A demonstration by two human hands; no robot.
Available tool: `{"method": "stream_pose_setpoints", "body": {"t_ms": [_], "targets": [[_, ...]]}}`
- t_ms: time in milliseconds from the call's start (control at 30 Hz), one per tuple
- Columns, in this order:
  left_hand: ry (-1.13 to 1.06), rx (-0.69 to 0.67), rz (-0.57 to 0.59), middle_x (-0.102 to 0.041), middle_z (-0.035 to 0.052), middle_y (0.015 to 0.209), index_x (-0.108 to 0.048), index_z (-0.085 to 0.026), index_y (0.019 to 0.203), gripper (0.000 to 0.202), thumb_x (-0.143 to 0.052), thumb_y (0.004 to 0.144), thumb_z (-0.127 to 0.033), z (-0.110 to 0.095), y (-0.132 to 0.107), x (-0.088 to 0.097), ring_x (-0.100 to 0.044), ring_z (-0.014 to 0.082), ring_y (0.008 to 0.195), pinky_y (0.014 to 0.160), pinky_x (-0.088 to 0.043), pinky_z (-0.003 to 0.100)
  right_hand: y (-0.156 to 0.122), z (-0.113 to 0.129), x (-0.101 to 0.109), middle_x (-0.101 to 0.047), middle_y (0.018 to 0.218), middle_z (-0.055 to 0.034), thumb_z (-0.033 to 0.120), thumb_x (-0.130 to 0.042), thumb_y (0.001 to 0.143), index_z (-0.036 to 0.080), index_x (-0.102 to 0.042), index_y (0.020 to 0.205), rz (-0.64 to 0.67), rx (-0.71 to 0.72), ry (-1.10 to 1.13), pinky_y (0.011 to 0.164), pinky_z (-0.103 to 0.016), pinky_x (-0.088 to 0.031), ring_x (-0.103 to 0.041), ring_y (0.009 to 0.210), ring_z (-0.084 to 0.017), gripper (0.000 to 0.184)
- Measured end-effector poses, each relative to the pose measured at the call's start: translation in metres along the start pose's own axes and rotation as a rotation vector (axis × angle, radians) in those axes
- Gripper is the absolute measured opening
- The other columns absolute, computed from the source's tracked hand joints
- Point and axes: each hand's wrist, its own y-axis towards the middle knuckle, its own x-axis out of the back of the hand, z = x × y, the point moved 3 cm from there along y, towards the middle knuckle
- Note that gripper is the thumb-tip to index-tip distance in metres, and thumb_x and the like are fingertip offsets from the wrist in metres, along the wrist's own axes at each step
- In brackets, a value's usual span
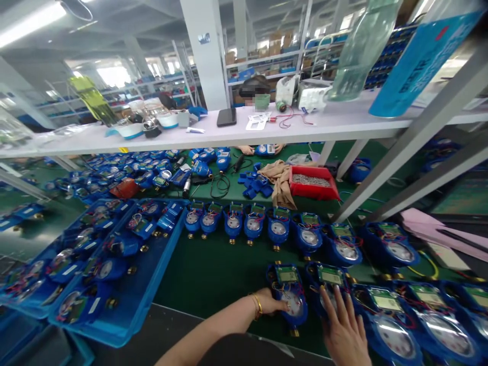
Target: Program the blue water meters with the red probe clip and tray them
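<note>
At the front of the bench, my left hand (269, 301) grips the left side of a blue water meter (295, 307). Its thumb lies over the round dial; the other fingers are mostly hidden. This meter has a small display, a green circuit board and thin loose wires in its uncovered top. Just to the right, my right hand (345, 323) lies with fingers spread over a second water meter (331, 277), covering most of that dial. More water meters (394, 333) stand close by on the right in the same row.
Behind runs another row of meters (233, 222). Blue trays (152, 290) of meters sit left. A red bin (314, 184) of small metal parts, a brown cloth (280, 178) and blue plastic pieces (255, 183) lie beyond. A shelf (229, 134) crosses above; another person's hands (247, 150) show beneath it.
</note>
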Motion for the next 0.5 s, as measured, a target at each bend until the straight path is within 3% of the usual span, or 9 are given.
{"method": "stream_pose_setpoints", "body": {"t_ms": [133, 267, 367, 500], "targets": [[0.029, -0.167, -0.087, -0.060, 0.0074, 0.113, -0.057, -0.015, 0.109, 0.030, -0.061, 0.084, -0.031, -0.001, -0.011, 0.006, -0.058, 0.0219, 0.102, 0.088, -0.049, 0.045, -0.003, -0.006, -0.005, -0.012, 0.154, -0.0046, 0.021, -0.028, 0.088, 0.034, 0.000, 0.147, 0.019, 0.020, 0.000, 0.099, -0.060, -0.031, -0.019, 0.138, -0.032, 0.066], [0.104, -0.183, -0.274, -0.061, 0.0068, 0.108, -0.058, -0.015, 0.107, 0.029, -0.060, 0.084, -0.032, 0.001, -0.027, 0.044, -0.059, 0.0209, 0.096, 0.086, -0.050, 0.044, -0.005, -0.008, -0.004, -0.023, 0.150, -0.0082, 0.020, -0.030, 0.087, 0.032, -0.005, 0.147, 0.021, 0.011, 0.004, 0.097, -0.060, -0.034, -0.028, 0.134, -0.034, 0.066], [0.173, -0.171, -0.524, -0.055, 0.0091, 0.118, -0.052, -0.016, 0.117, 0.036, -0.059, 0.085, -0.031, 0.003, -0.046, 0.105, -0.056, 0.0225, 0.103, 0.088, -0.048, 0.045, -0.001, -0.001, 0.005, -0.036, 0.142, -0.0128, 0.021, -0.027, 0.089, 0.028, -0.007, 0.147, -0.051, -0.038, 0.075, 0.096, -0.060, -0.036, -0.033, 0.131, -0.035, 0.062], [0.311, -0.126, -0.888, -0.043, 0.0111, 0.134, -0.046, -0.018, 0.124, 0.045, -0.059, 0.084, -0.031, 0.000, -0.073, 0.209, -0.043, 0.0293, 0.121, 0.098, -0.038, 0.053, 0.027, 0.029, 0.018, -0.039, 0.137, -0.0186, 0.038, -0.032, 0.091, 0.016, -0.011, 0.145, -0.122, -0.073, 0.133, 0.099, -0.054, -0.038, -0.035, 0.129, -0.035, 0.062]]}}
